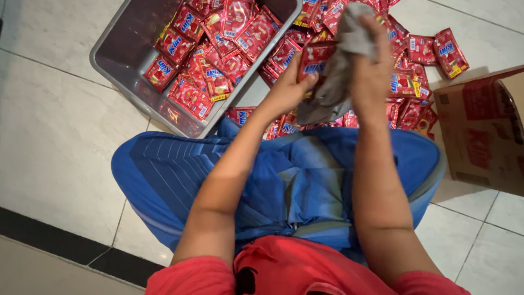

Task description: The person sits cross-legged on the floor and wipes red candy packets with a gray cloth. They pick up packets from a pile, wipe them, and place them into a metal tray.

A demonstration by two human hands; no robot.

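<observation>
My left hand grips a red sachet held up above my lap. My right hand clutches a grey cloth that is pressed against the sachet and hangs down below it. Both hands are raised over a heap of several red sachets lying on the tiled floor. I sit cross-legged in blue trousers and a red shirt.
A grey plastic tub at upper left holds several red sachets. A brown cardboard box lies open at the right. Pale floor tiles surround me, with a dark strip at the lower left.
</observation>
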